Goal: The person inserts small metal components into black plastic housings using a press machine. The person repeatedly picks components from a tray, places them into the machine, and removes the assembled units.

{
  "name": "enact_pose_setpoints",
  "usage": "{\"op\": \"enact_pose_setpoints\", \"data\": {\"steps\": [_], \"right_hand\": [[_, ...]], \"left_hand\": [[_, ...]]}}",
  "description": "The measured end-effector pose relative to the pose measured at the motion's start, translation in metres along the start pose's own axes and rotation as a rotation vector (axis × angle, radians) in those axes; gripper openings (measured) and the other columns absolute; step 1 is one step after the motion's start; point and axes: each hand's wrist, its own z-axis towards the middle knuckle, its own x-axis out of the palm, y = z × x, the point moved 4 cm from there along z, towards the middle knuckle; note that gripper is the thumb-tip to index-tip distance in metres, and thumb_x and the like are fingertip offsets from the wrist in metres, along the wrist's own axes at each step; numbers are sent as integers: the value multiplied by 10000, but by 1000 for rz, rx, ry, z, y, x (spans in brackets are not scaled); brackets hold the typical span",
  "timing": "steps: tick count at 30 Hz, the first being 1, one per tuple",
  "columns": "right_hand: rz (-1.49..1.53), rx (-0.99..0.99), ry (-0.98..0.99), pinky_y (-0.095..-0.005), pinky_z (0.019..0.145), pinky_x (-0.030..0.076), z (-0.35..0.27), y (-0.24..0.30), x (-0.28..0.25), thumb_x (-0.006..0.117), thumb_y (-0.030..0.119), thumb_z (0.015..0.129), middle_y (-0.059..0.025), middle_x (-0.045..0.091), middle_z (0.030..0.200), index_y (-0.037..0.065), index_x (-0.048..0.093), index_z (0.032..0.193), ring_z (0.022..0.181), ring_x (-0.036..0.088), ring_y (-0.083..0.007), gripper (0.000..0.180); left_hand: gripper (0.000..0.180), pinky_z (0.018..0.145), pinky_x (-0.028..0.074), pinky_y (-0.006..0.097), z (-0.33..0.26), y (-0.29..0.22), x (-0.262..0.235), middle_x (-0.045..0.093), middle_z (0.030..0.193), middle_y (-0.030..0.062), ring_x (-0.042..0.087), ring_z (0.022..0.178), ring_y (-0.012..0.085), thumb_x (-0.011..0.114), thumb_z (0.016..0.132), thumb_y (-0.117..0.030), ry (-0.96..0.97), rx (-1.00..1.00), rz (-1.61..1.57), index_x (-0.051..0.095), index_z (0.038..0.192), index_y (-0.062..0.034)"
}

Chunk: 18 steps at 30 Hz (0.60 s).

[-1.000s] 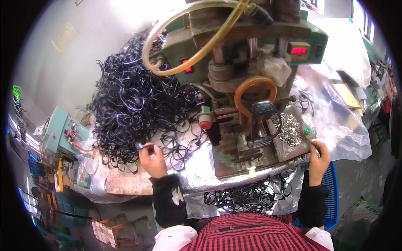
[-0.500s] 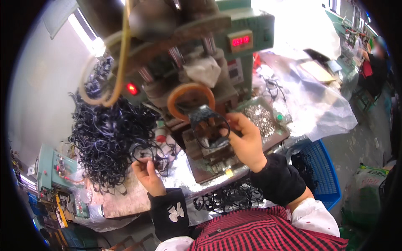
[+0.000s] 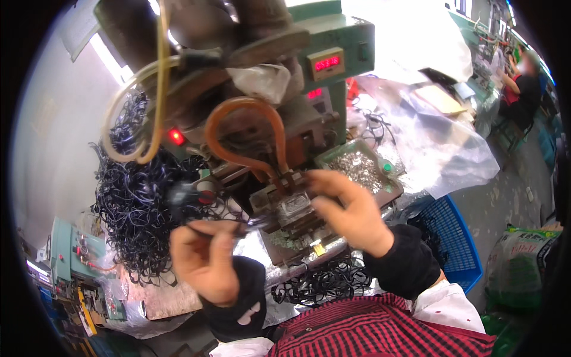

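Note:
At the left of the bench, my left hand (image 3: 208,262) is closed, thumb against fingers, on a thin black band (image 3: 239,229) that is blurred by motion. My right hand (image 3: 354,211) is beside the press's metal mould (image 3: 294,205), thumb and forefinger apart with nothing visible between them; its fingertips are smeared. Above the mould stands the press (image 3: 256,71), with an orange hose (image 3: 217,134) looping down to it. A dark blurred thing (image 3: 181,195) shows beyond my left hand, too smeared to name.
A big heap of black bands (image 3: 137,208) lies at the left, and more black bands (image 3: 321,279) lie along the bench's near edge. Right of the press sit a tray of small metal pieces (image 3: 357,163) and plastic sheeting (image 3: 428,137). A blue basket (image 3: 458,238) stands lower right. Another person (image 3: 520,89) sits far right.
The black loop that was in my right hand over the mould is out of that hand. My left hand has come nearer and changed its grip. The orange hose now reaches down to the mould.

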Motion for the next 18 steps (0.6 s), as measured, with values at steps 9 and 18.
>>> {"op": "enact_pose_setpoints", "data": {"steps": [9,18], "right_hand": [[-977,-287,-338,-416,890,475,22,-74,-88,734,98,726,-145,652,1099,35,647,845,1088,582,-343,160],[-755,-240,-412,-358,751,496,29,-95,-87,633,145,917,-156,699,904,8,700,976,840,665,-306,164]], "left_hand": [[147,749,496,224,-6,21,59,680,895,60,636,820,101,684,874,34,143,-231,-33,600,994,25],[129,760,492,220,-15,22,56,686,932,64,637,831,94,679,880,25,193,-204,67,621,994,11]]}}
